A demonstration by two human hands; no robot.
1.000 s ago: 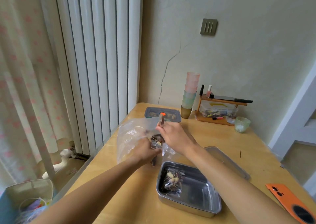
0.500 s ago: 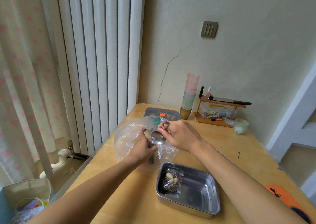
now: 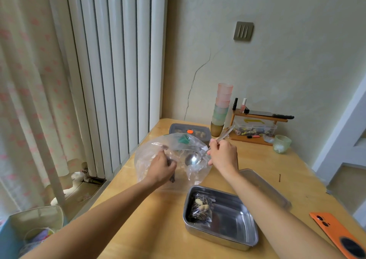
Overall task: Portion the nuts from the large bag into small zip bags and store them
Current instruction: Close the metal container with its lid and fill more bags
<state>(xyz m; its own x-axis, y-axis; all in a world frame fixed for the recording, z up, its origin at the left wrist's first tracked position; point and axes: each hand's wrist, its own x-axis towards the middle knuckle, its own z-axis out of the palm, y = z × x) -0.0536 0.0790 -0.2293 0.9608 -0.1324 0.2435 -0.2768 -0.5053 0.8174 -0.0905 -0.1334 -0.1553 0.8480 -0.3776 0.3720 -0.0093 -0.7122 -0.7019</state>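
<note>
A large clear plastic bag [image 3: 150, 153] stands crumpled on the wooden table [image 3: 257, 165]. My left hand [image 3: 161, 169] grips a small zip bag [image 3: 172, 176] with dark nuts against the big bag's front. My right hand [image 3: 222, 155] holds a metal spoon [image 3: 193, 159] by its handle, the empty bowl lying in the large bag's mouth. A filled small zip bag [image 3: 201, 209] of seeds and peanuts lies in the steel tray [image 3: 237, 225].
The tray's steel lid [image 3: 267, 187] lies behind it. A grey lidded box [image 3: 190, 131], stacked cups [image 3: 222, 108], a wooden shelf with clutter [image 3: 255, 124] and a glass cup [image 3: 281, 144] stand at the back. An orange phone [image 3: 338, 237] lies at the right edge.
My right hand has swung the spoon from upright over the small bag down and to the right, so its bowl now lies in the large bag's mouth. My left hand keeps holding the small bag.
</note>
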